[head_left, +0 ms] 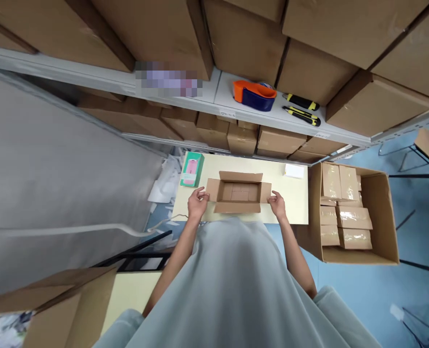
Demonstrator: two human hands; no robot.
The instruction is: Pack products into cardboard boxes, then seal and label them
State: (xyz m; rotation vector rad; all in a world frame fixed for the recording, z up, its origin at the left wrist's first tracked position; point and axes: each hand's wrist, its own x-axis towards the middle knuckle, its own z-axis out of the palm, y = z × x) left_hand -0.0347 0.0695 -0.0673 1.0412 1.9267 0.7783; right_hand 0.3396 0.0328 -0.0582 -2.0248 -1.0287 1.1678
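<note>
A small cardboard box stands on the pale yellow table with its four flaps spread and its inside bare. My left hand has thumb and fingers closed at the outer edge of the left flap. On the opposite side, my right hand pinches the edge of the right flap. Beyond my left hand lies a green box with a pink picture. A small white box rests at the table's far right corner.
A large open carton with several taped boxes adjoins the table on the right. Above, a grey shelf bears cartons, an orange and blue tape dispenser and two utility knives. A white cable runs at left.
</note>
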